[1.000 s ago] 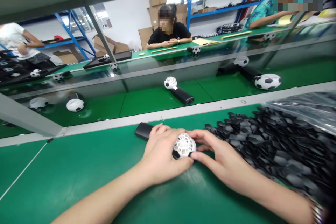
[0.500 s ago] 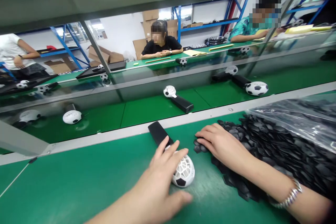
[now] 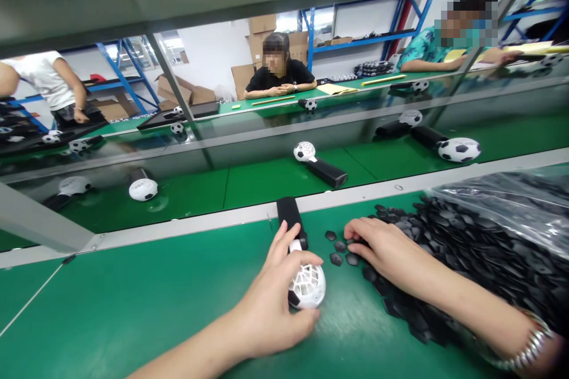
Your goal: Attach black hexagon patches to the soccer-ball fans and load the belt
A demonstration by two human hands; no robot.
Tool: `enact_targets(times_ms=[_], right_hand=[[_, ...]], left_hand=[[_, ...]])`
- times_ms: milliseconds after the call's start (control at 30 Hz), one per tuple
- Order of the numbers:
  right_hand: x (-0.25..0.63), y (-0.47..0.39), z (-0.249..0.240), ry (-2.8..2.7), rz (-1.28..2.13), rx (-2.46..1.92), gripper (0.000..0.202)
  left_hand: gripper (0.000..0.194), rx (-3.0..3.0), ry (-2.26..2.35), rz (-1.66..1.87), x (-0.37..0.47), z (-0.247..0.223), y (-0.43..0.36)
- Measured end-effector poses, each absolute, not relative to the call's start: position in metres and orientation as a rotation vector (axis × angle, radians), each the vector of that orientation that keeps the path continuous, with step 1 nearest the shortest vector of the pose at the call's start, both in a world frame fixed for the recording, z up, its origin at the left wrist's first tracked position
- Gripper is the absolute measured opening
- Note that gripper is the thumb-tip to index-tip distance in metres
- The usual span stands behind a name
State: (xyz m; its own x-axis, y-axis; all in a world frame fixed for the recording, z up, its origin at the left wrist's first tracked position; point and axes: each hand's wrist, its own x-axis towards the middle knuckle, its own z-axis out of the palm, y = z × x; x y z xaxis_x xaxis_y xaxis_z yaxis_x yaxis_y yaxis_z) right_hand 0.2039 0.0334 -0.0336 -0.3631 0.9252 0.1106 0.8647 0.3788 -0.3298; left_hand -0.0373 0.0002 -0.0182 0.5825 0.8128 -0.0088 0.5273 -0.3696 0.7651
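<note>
In the head view, the football fan [image 3: 310, 284] lies on the bench [image 3: 155, 302] directly before the worker, grille up, its black handle pointing away and overlapping the pale rail [image 3: 213, 226]. The left hand [image 3: 276, 302] is curled around the ball head, thumb at the near edge, fingers spread across grille and neck. The right hand [image 3: 386, 250] has its fingertips drawn together beside the loose black pieces [image 3: 336, 259]; whether it pinches one cannot be told.

Risks, as judged: the rounded head could roll or swivel should the left hand slacken. The handle, being near the rail, could be knocked toward the belt [image 3: 191, 192]. Thin pieces overlapping in the pile [image 3: 471, 260] could come up two at once, or scatter if the right forearm brushes them.

Surface: green, smooth, slightly glossy; a transparent plastic bag [image 3: 511, 207] lies over the pile's far side. Beyond the rail, the green belt carries further fans [image 3: 326, 172].

Room: three co-workers opposite, in a black top [image 3: 280, 78], a teal patterned shirt [image 3: 420, 50] and a white top [image 3: 56, 80]; blue racking [image 3: 310, 41] and cardboard boxes [image 3: 262, 25] behind.
</note>
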Motion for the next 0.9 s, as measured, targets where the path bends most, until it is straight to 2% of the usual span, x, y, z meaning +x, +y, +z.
enact_targets(times_ms=[200,500,667,900], right_hand=[[0.203,0.028,-0.025,-2.348,0.417,-1.469,0.018],[0.167,-0.005,-0.002,-2.241,0.798,-1.239,0.013],[0.155,-0.017,-0.004,-2.282,0.682,-1.101,0.011],[0.154,-0.016,-0.005,-2.276,0.612,-1.054,0.012]], left_hand=[[0.061,2.116,0.876,0.448,-0.044,-0.016,0.013],[0.069,2.176,0.781,0.559,-0.044,-0.025,0.019],[0.073,2.201,0.776,0.593,-0.041,-0.027,0.019],[0.060,2.173,0.781,0.616,-0.038,-0.025,0.018]])
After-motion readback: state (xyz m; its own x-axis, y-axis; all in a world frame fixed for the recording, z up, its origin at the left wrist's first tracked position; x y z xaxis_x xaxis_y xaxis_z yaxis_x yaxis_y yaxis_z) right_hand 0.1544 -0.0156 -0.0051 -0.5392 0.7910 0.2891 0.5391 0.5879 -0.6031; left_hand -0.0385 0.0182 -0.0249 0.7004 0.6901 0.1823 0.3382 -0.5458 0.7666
